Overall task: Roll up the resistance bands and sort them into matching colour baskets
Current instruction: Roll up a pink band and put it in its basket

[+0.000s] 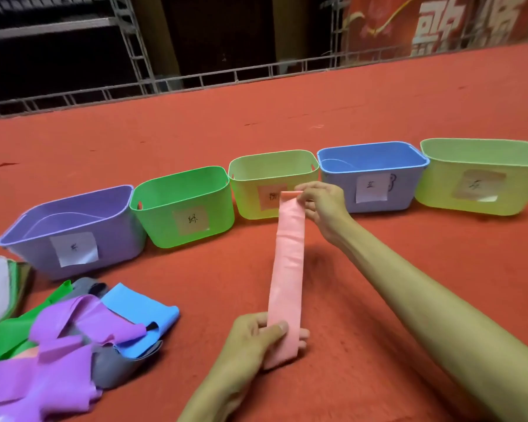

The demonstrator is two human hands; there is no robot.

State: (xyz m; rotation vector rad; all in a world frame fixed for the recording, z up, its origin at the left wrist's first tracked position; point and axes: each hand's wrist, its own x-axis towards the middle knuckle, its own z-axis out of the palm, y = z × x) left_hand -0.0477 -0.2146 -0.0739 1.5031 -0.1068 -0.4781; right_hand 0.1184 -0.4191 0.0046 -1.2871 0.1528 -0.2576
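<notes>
Pink band (287,269): stretched between hands, far edge curled.
Left hand (256,339): pinches near end.
Right hand (320,205): pinches far edge.
Baskets (159,220): row just behind.

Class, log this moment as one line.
stage: start roll | left grip: holds pink band near end | right grip: pinches curled far end

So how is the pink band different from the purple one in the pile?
The pink band is held straight between left hand and right hand; the purple band lies crumpled, untouched. The pink band's far end is curled over; the purple band shows no roll. Both are wide, flat strips.
</notes>
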